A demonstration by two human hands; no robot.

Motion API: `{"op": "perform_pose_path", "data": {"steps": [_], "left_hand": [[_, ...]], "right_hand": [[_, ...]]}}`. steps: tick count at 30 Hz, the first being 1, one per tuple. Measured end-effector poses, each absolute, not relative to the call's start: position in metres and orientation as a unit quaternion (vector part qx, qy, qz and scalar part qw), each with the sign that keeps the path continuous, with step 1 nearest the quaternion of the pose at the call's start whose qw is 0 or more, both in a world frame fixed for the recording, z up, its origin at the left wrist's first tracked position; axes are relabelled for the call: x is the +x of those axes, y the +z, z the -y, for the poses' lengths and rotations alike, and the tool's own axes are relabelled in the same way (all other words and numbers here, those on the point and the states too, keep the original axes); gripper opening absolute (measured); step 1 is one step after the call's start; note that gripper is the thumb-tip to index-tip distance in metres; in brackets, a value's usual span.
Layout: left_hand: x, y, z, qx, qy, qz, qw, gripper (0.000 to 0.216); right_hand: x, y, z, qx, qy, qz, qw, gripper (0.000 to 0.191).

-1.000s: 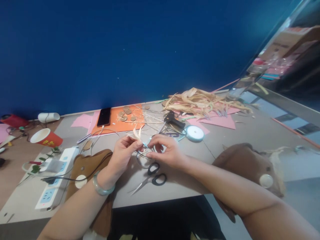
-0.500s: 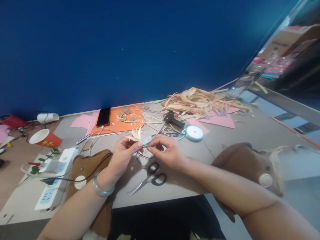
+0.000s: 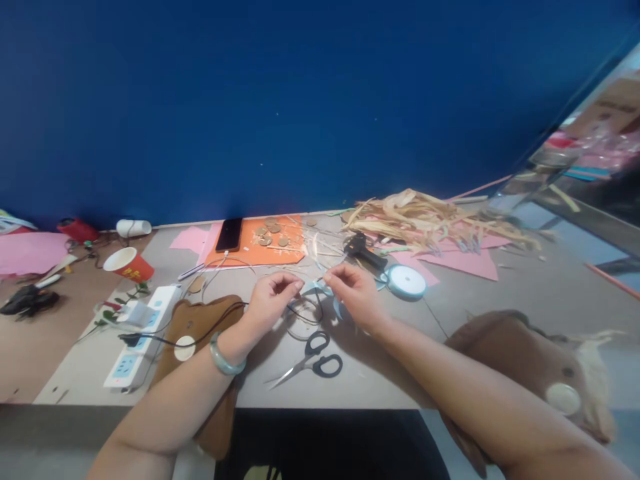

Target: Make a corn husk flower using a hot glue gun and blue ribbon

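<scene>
My left hand (image 3: 273,301) is closed in a pinch on one end of a light-blue ribbon (image 3: 316,288). Facing it, my right hand (image 3: 359,297) is pinched on the same ribbon, and a loose tail hangs below its fingers. Pale husk strips show just above the fingertips; whether a hand grips them I cannot tell. Beneath both hands lie scissors (image 3: 313,360) with black handles, blades apart and pointing left. A black cable (image 3: 307,317) loops on the table behind the scissors. To the right of my right hand rests a spool of light-blue ribbon (image 3: 406,282).
A black glue gun (image 3: 365,250) lies before a heap of dried husks (image 3: 415,207). Orange card (image 3: 295,250) bears a phone (image 3: 229,235) and brown discs. On the left stand a red paper cup (image 3: 129,265) and a power strip (image 3: 145,337). Brown bags (image 3: 515,360) flank my arms.
My hands have drawn apart, stretching the ribbon between them. The pale husk piece no longer stands up from my left fingers. The view has shifted, so the table sits farther right.
</scene>
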State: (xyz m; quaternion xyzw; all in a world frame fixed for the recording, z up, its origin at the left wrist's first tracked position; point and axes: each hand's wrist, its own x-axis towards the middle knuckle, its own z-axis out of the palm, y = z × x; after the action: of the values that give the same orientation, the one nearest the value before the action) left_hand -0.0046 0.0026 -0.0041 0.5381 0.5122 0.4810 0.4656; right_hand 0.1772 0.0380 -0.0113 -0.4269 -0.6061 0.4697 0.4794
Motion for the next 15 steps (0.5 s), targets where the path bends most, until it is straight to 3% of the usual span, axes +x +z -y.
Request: {"op": "perform_pose_path", "data": {"steps": [5,8,12,15], "left_hand": [[0.002,0.024,0.003,0.669,0.393,-0.531,0.339,0.035],[-0.009,0.044,-0.024,0.724,0.319,-0.575,0.21,0.034],[-0.058,0.052,-0.091,0.636,0.184,-0.747,0.06,0.016],[-0.1,0.036,-0.13,0.558,0.154,-0.815,0.037,0.032]], "right_hand": [[0.182,-0.011,-0.045,-0.445,0.456,0.575,0.513,0.025],[0.183,-0.012,-0.045,-0.439,0.443,0.577,0.527,0.025],[0.18,-0.017,-0.044,-0.424,0.435,0.59,0.531,0.024],[0.178,-0.018,-0.042,-0.412,0.439,0.6,0.527,0.025]]}}
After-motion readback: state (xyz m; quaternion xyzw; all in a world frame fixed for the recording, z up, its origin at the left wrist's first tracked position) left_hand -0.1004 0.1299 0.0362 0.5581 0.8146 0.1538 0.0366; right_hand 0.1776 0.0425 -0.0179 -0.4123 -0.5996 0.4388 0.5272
